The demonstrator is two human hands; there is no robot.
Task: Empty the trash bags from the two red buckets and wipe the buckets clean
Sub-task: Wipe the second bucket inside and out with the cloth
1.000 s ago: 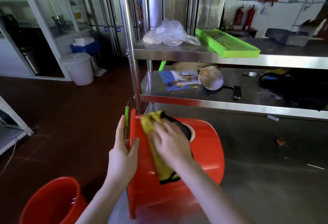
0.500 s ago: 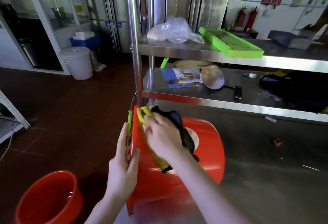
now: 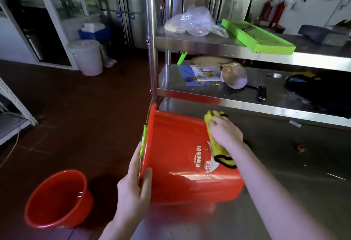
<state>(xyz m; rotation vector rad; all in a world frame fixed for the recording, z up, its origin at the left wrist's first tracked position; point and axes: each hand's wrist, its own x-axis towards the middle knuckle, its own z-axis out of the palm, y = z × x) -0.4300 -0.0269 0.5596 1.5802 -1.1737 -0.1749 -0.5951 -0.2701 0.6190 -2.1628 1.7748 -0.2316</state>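
A red bucket (image 3: 178, 156) lies on its side on the steel table, its mouth facing left and its white "Bucket" label facing up. My left hand (image 3: 133, 188) grips its rim near the green handle grip. My right hand (image 3: 225, 133) presses a yellow cloth with black edging (image 3: 218, 150) against the bucket's wall near its base end. A second red bucket (image 3: 57, 200) stands upright on the floor at the lower left, its inside bare.
The steel table (image 3: 284, 173) carries a two-tier steel rack (image 3: 228, 49) holding a clear plastic bag (image 3: 191, 21), a green slicer, papers and a pan. A white lidded bin (image 3: 87, 57) stands on the red tile floor at the back left.
My right hand has slid the yellow cloth along the bucket's wall from near the rim toward the base, uncovering the label. My left hand keeps its hold on the rim.
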